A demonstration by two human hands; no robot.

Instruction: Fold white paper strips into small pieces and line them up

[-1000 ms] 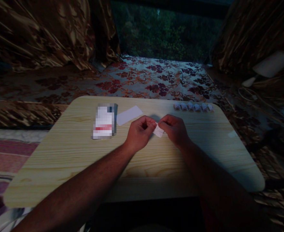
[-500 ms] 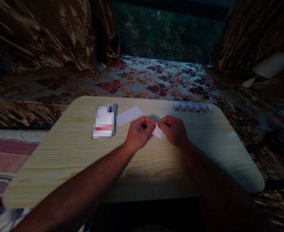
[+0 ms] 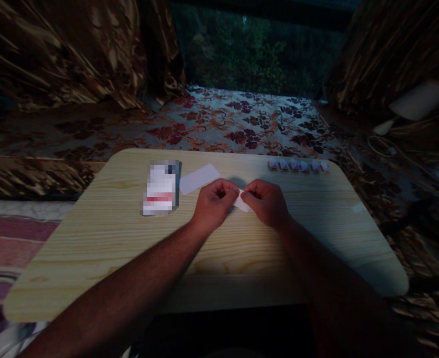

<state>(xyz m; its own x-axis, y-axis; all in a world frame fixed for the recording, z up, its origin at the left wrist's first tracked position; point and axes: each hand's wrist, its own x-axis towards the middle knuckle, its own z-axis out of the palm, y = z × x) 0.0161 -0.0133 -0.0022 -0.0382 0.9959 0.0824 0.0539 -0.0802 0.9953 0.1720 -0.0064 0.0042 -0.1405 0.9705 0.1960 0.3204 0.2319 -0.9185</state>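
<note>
Head view shows your left hand (image 3: 214, 203) and right hand (image 3: 267, 203) pinching the small white paper (image 3: 242, 203) between them over the surface (image 3: 223, 253), seemingly in a folding step which probably needs even pressure next.

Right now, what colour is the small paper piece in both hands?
The small paper piece looks white in the head view.

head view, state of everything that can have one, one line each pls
left hand, closed, pinching small paper piece
right hand, closed, pinching the same piece
small paper piece, held between both hands, partly hidden
pale paper strip, lying flat
pixelated item, lying on table, details masked
six small pale pieces, standing apart from the hands, in a row
curtains, parted
lamp, no glow visible
</note>
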